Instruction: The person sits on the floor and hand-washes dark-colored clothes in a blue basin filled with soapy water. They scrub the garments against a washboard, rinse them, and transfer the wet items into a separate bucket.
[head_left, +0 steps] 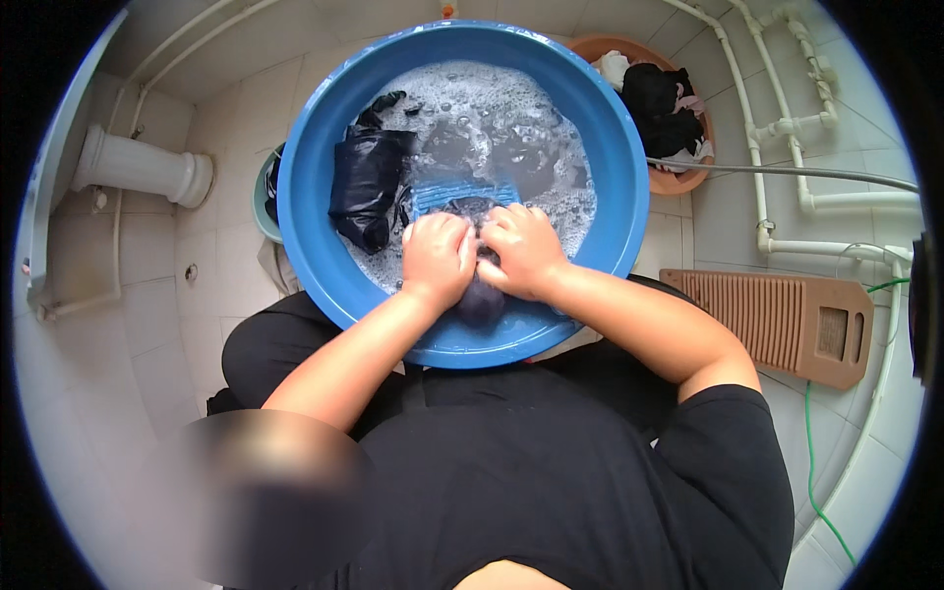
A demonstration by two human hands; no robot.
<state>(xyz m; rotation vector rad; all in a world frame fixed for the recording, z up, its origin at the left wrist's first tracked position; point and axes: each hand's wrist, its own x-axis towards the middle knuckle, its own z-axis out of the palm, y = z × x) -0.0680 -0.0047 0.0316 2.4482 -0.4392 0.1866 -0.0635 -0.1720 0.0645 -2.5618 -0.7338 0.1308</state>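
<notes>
In the head view, the left hand [438, 258] and right hand [521, 251] grip a dark cloth [482, 303] against the blue washboard [444, 195] in the blue basin [631, 187]; washing looks unfinished, this piece seemingly unrinsed, a black garment [366, 187] lying leftward in suds [565, 138]

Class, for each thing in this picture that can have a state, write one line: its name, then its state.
Left hand: closed on dark cloth
Right hand: closed on the same cloth
Dark cloth: bunched up
Blue tub: upright, holding water
Water: greyish, foamy
Black garment: crumpled, in the tub
Blue ridged board: partly covered
Orange basin: holding clothes
Brown washboard: outside the tub
</notes>
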